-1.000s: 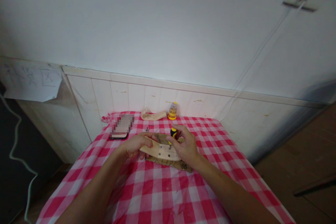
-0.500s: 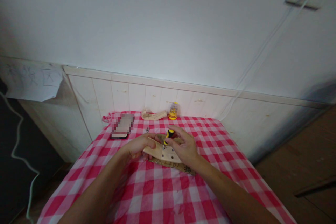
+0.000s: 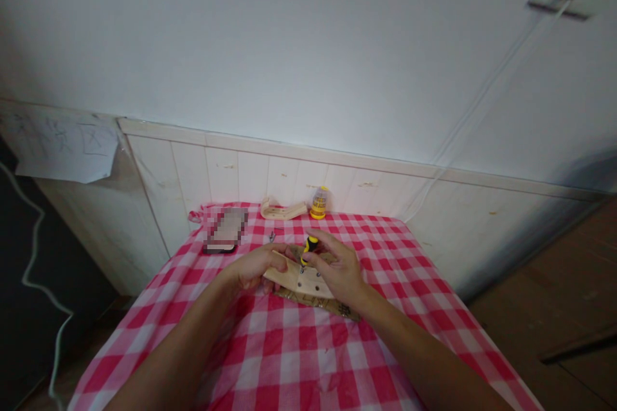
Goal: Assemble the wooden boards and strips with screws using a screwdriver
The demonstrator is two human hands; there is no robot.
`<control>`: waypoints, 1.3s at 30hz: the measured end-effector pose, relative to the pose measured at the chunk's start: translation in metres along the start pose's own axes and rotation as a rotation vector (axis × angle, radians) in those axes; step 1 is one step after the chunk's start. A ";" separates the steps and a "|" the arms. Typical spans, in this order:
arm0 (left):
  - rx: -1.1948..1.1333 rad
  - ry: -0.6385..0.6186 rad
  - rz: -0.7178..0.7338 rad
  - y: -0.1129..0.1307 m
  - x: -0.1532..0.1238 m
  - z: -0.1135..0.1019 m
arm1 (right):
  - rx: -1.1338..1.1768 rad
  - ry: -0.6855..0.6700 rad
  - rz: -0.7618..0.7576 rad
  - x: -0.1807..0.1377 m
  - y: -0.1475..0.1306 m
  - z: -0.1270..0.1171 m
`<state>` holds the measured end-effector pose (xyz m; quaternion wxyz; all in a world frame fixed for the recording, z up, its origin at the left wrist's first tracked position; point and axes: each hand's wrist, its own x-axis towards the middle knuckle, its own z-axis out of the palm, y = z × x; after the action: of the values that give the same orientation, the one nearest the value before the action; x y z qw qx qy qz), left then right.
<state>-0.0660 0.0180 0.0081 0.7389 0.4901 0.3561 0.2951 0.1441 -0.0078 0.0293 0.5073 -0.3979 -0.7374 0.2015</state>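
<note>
A pale wooden piece [image 3: 285,277] with several dark screw holes or screw heads lies tilted over a brown patterned packet [image 3: 308,300]. My left hand [image 3: 263,268] grips its left end, thumb on top and fingers beneath. Between the thumb and fingers of my right hand [image 3: 340,266] is a small yellow-and-black screwdriver [image 3: 310,245]. It stands nearly upright, its tip down at a screw in the upper row of the wood. Part of the wood's right side is hidden behind my right hand.
A second curved wooden piece [image 3: 284,210] and a yellow-capped screwdriver-bit case [image 3: 318,203] stand at the table's back edge by the wall. A blurred phone [image 3: 220,248] lies at back left. Small metal bits [image 3: 272,237] lie behind my hands. Red-and-white checked cloth [image 3: 289,359] covers the table.
Hardly anything differs. The view has shifted very slightly, while both hands, the screwdriver and the wooden piece keep almost the same position.
</note>
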 end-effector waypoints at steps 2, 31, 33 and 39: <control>-0.009 -0.009 -0.005 -0.001 0.001 0.000 | -0.008 -0.028 -0.004 0.002 -0.003 -0.001; 0.045 0.019 -0.001 0.005 -0.002 0.006 | 0.019 -0.004 -0.041 0.004 -0.006 0.001; 0.047 0.027 -0.005 0.005 -0.003 0.006 | -0.002 -0.003 -0.066 0.003 -0.004 0.001; 0.033 0.022 0.001 0.007 -0.005 0.008 | -0.071 0.073 -0.157 -0.001 -0.001 -0.005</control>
<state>-0.0628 0.0124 0.0176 0.7266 0.4991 0.3686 0.2950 0.1483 -0.0093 0.0313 0.5334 -0.3639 -0.7541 0.1202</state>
